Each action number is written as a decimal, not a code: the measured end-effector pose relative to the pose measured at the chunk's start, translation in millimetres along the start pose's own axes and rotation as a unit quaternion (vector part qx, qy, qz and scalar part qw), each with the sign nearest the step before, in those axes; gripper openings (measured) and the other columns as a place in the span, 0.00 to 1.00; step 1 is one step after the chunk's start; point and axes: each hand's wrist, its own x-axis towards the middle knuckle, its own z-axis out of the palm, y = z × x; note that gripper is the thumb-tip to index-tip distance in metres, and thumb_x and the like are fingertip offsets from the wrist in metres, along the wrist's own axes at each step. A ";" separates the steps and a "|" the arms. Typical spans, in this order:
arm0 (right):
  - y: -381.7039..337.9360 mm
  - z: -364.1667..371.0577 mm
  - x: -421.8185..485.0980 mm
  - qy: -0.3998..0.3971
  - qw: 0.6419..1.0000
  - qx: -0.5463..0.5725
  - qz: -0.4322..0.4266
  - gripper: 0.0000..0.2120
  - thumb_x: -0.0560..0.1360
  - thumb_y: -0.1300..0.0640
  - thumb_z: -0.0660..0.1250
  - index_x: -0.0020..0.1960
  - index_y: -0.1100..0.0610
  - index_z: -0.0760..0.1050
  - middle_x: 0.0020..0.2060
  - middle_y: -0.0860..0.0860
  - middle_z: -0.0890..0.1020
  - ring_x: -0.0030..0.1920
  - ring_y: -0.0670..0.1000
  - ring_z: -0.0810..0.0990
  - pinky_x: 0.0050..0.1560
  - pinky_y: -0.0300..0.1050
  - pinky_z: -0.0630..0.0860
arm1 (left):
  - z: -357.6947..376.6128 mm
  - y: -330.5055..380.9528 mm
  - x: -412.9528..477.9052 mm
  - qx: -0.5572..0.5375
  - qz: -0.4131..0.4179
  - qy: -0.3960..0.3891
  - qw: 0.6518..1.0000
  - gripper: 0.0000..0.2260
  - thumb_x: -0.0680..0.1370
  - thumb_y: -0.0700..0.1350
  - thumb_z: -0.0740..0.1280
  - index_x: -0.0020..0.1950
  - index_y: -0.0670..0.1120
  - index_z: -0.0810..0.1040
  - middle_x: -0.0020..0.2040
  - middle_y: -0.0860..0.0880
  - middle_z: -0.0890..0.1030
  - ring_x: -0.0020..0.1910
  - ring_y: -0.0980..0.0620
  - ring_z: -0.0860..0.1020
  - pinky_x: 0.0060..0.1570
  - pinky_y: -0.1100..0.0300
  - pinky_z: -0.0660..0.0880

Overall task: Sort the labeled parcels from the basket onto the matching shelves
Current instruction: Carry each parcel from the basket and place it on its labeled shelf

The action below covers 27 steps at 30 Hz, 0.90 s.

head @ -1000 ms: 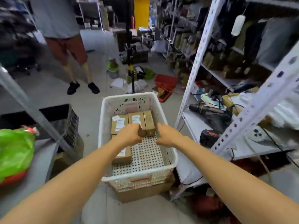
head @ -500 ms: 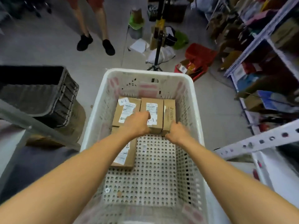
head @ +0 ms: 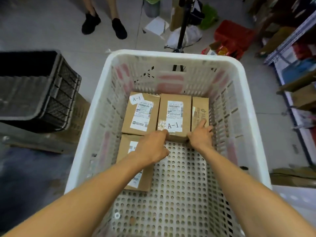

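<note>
Gripping middle parcel [head: 174, 113] (marked A-1), left hand [head: 152, 146], right hand [head: 200, 136], in basket [head: 171, 54]

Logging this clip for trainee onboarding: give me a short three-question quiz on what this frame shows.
1. Which label is on the middle parcel that the left hand and right hand touch? A) B-2 B) A-1 C) C-3
2. Fill in: the white basket holds ___ parcels.
3. True or false: both hands are outside the white basket.
Key: 1 B; 2 four; 3 false, both reach inside it.
</note>
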 end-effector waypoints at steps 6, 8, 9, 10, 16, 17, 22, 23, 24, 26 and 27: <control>2.0 -58.2 -58.5 0.001 0.993 0.108 0.038 0.51 0.69 0.54 0.75 0.77 0.55 0.41 0.72 0.68 0.54 0.66 0.68 0.67 0.62 0.60 0.71 | -45.8 19.6 -23.6 -0.010 -0.004 0.012 1.000 0.20 0.74 0.45 0.69 0.64 0.49 0.72 0.56 0.50 0.79 0.54 0.49 0.77 0.52 0.52 0.76; -2.8 -88.9 -83.3 0.020 0.986 0.162 0.018 0.52 0.68 0.56 0.76 0.77 0.52 0.42 0.72 0.65 0.55 0.67 0.66 0.67 0.63 0.59 0.70 | -70.2 29.6 -36.0 -0.022 -0.009 0.022 0.999 0.20 0.73 0.44 0.69 0.65 0.48 0.72 0.55 0.51 0.80 0.54 0.49 0.77 0.52 0.52 0.76; -5.1 -104.8 -96.0 0.030 0.979 0.200 0.005 0.51 0.67 0.58 0.76 0.77 0.52 0.44 0.73 0.63 0.56 0.69 0.64 0.65 0.65 0.58 0.68 | -82.5 35.1 -43.1 -0.031 -0.012 0.028 0.999 0.20 0.73 0.45 0.69 0.65 0.48 0.72 0.55 0.51 0.80 0.54 0.49 0.77 0.52 0.52 0.76; -8.6 -120.2 -107.0 0.035 0.970 0.240 -0.016 0.49 0.67 0.60 0.75 0.76 0.53 0.46 0.73 0.60 0.59 0.70 0.60 0.65 0.65 0.57 0.67 | -96.4 39.8 -50.0 -0.040 -0.015 0.038 0.998 0.20 0.73 0.45 0.69 0.65 0.48 0.72 0.55 0.50 0.80 0.54 0.49 0.77 0.52 0.52 0.76; -37.0 -190.4 -158.9 -0.032 0.897 0.435 -0.074 0.35 0.56 0.63 0.68 0.61 0.45 0.64 0.48 0.51 0.82 0.46 0.57 0.82 0.38 0.53 0.80 | -185.8 63.6 -89.7 -0.068 -0.021 0.114 0.991 0.19 0.72 0.42 0.70 0.62 0.45 0.74 0.50 0.49 0.80 0.49 0.48 0.78 0.51 0.53 0.76; -40.9 -200.6 -165.4 -0.044 0.888 0.449 -0.085 0.34 0.57 0.64 0.68 0.60 0.45 0.64 0.47 0.52 0.82 0.43 0.57 0.82 0.35 0.50 0.79 | -197.8 66.0 -96.9 -0.071 -0.023 0.123 0.990 0.18 0.72 0.42 0.69 0.61 0.45 0.74 0.50 0.48 0.80 0.49 0.48 0.78 0.51 0.54 0.76; -58.6 -246.3 -200.5 -0.066 0.872 0.469 -0.124 0.32 0.62 0.75 0.63 0.61 0.50 0.66 0.39 0.57 0.80 0.27 0.48 0.79 0.23 0.40 0.70 | -235.5 70.4 -132.8 -0.080 -0.044 0.155 0.984 0.19 0.71 0.44 0.69 0.62 0.46 0.74 0.49 0.48 0.80 0.49 0.49 0.77 0.49 0.56 0.75; -60.7 -252.0 -205.2 -0.072 0.871 0.469 -0.127 0.33 0.63 0.76 0.62 0.62 0.51 0.66 0.37 0.57 0.80 0.23 0.47 0.77 0.20 0.38 0.68 | -239.9 70.5 -139.0 -0.085 -0.047 0.158 0.983 0.20 0.71 0.44 0.70 0.63 0.47 0.73 0.49 0.49 0.80 0.48 0.50 0.77 0.47 0.56 0.75; -62.5 -256.6 -209.0 -0.078 0.871 0.467 -0.133 0.34 0.63 0.76 0.61 0.63 0.51 0.66 0.34 0.56 0.80 0.22 0.47 0.77 0.20 0.38 0.68 | -244.0 70.7 -144.8 -0.091 -0.044 0.161 0.982 0.21 0.71 0.45 0.70 0.63 0.47 0.73 0.48 0.50 0.80 0.48 0.51 0.77 0.48 0.55 0.76; -64.0 -262.4 -216.2 -0.093 0.868 0.468 -0.139 0.34 0.63 0.76 0.60 0.64 0.51 0.68 0.31 0.53 0.81 0.23 0.46 0.77 0.21 0.37 0.69 | -249.2 71.8 -155.4 -0.103 -0.043 0.162 0.980 0.22 0.71 0.48 0.71 0.64 0.47 0.73 0.49 0.50 0.79 0.48 0.52 0.77 0.50 0.55 0.76; -64.2 -264.5 -219.8 -0.102 0.865 0.471 -0.140 0.33 0.64 0.76 0.60 0.64 0.52 0.69 0.30 0.52 0.81 0.25 0.46 0.78 0.23 0.37 0.70 | -250.8 72.4 -160.2 -0.110 -0.044 0.158 0.980 0.23 0.71 0.48 0.72 0.64 0.47 0.72 0.49 0.50 0.79 0.49 0.52 0.77 0.49 0.56 0.76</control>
